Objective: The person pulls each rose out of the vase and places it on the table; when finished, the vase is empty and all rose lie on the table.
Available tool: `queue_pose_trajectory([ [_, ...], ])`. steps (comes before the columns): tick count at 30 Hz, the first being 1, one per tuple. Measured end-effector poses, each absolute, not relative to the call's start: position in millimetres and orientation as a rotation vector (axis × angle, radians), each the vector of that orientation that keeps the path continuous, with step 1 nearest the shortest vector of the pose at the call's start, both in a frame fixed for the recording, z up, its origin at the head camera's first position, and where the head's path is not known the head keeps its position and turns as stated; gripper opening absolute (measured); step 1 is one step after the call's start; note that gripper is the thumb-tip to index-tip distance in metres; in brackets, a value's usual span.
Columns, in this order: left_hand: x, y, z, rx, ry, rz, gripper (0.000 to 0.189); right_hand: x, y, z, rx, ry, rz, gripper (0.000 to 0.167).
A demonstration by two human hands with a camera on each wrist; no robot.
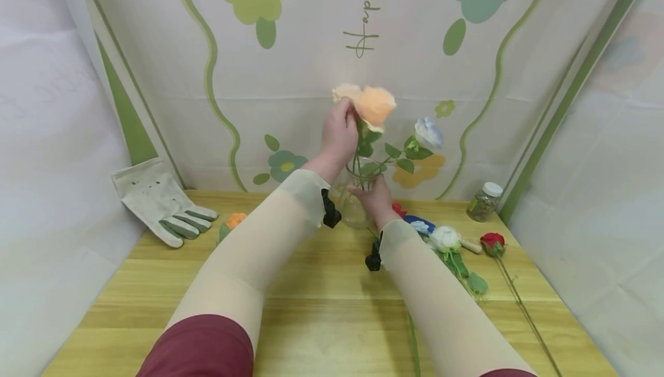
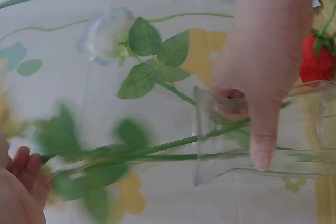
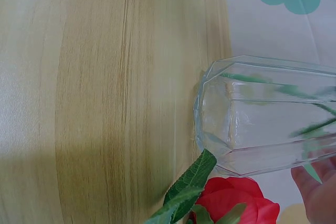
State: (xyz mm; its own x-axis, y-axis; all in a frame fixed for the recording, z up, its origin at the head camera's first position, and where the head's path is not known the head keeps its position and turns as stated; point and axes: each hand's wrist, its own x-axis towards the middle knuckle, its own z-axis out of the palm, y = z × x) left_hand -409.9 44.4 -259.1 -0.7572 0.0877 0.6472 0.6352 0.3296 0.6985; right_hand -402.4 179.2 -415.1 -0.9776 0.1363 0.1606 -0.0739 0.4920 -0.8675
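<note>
Toward the back of the wooden table (image 1: 321,319), before a flower-printed cloth (image 1: 306,77): one clear glass vase (image 1: 355,214), upright. Contents: green stems; one pale blue-white rose (image 1: 429,134), leaning right; one cream rose (image 1: 346,91) and one peach rose (image 1: 377,106), side by side above the mouth.

Left hand (image 1: 339,135): fingers bent in a pinch at the cream rose; exact hold blurred. Right hand (image 1: 378,199): curled around the vase's upper part, thumb laid across the glass, as the left wrist view shows closely.

Right wrist view only: the vase's faceted base against the tabletop, with a full red bloom (image 3: 239,203) and dark leaf (image 3: 189,187) just beside; contact cannot be told.

Head view only: work glove (image 1: 161,198), left; orange flower (image 1: 236,219), part-hidden by the left sleeve; white rose (image 1: 445,238); long-stemmed red rose (image 1: 492,243), right; white-lidded jar (image 1: 484,204), back right corner.
</note>
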Motion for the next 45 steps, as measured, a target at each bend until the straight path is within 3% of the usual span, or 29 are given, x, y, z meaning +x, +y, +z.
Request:
queue_pose_trajectory([
  [8,-410.0,41.6,-271.1,-0.688,-2.393,-1.321,0.026,-403.2,178.5,-415.4,0.004,-2.492,1.515,0.083],
  [15,-407.4,35.8,-299.4,-0.364,-2.739,-1.195,0.01,-400.8,177.6,-415.2,-0.046,-2.54,1.47,0.081],
  [21,-411.3,35.6,-318.6,-0.128,-2.875,-1.301,0.047,-401.0,177.8,-415.4,-0.048,-2.559,1.453,0.083],
  [29,-427.3,42.1,-340.1,-0.12,-2.545,-1.701,0.028,-402.0,177.5,-416.9,-0.066,-2.535,1.472,0.086],
  [35,-426.1,44.3,-327.6,-0.244,-2.342,-1.765,0.034,-402.9,176.9,-416.2,-0.03,-2.531,1.439,0.085],
  [45,-406.0,40.0,-272.2,-0.435,-2.179,-1.53,0.031,-404.8,178.5,-417.5,-0.014,-2.482,1.496,0.091],
])
